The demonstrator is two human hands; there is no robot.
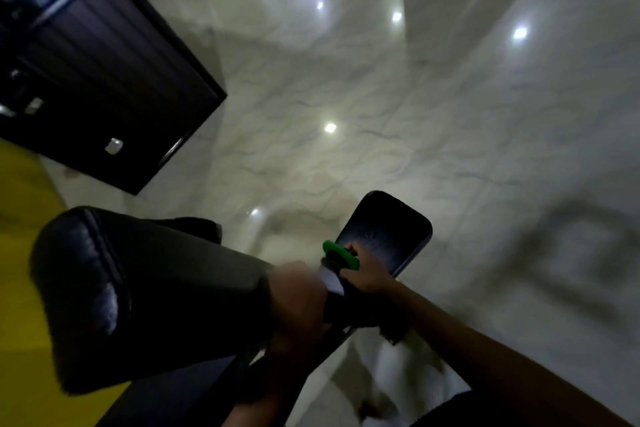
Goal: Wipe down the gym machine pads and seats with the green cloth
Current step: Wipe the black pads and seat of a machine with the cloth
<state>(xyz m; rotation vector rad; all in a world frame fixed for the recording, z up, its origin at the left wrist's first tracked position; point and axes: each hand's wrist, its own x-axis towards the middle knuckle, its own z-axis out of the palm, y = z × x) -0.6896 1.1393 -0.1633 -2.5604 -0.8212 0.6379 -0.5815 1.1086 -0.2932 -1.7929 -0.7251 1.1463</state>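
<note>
Glossy pale marble floor [346, 114] carries a dark cabinet [104, 80].

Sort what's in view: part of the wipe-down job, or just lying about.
Job:
- bright green cloth, held by right hand
- small black padded seat
- large black leather pad
- left hand, blurred

Lying about:
- dark ribbed cabinet
- glossy white marble floor

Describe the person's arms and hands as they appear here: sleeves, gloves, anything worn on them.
Both forearms are bare as far as the frame shows, with no sleeve in view. The right hand wears no glove, and no ring or watch shows. The left hand is blurred by motion; it looks ungloved too, but small items on it cannot be ruled out.
</note>
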